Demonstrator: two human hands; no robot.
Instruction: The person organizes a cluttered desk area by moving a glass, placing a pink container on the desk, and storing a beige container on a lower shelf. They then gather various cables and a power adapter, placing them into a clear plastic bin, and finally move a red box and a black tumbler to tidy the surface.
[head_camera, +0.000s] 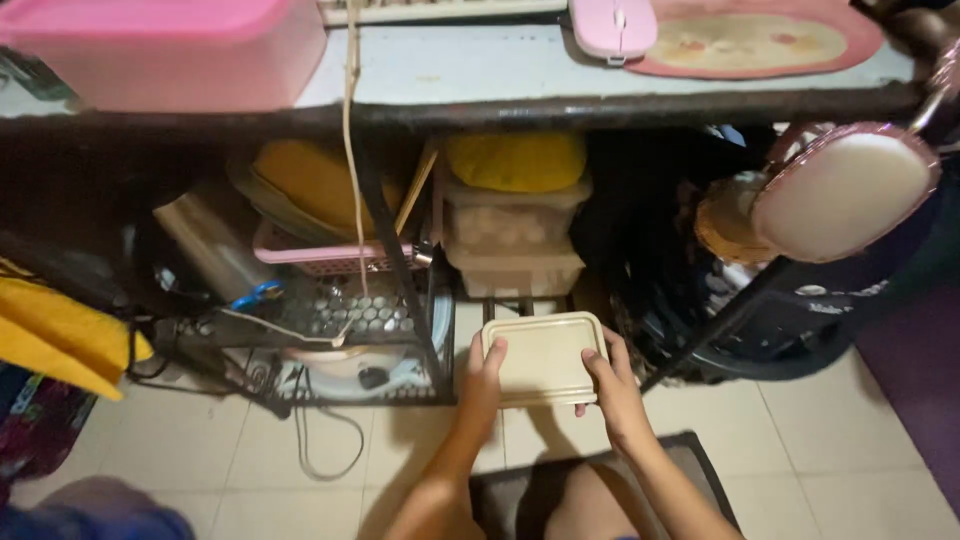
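Both hands were on the cream container (543, 358) — a flat, rectangular box with rounded corners and a plain, pale lid with a raised rim running around its edge. It sat low over the tiled floor (830, 440), just in front of the stacked translucent tubs (512, 245) at its 12 o'clock. The left hand (482, 385) gripped its left edge, thumb up on the lid at 9 o'clock, fingers hidden beneath. The right hand (612, 385) clasped the right edge at 3 o'clock, thumb on top, fingers curled round the side — so each hand was closed on the box. A black wire rack (395, 330) stood at the container's 9 o'clock, and the bench (520, 70) ran overhead with a pink mouse (612, 25) on it.
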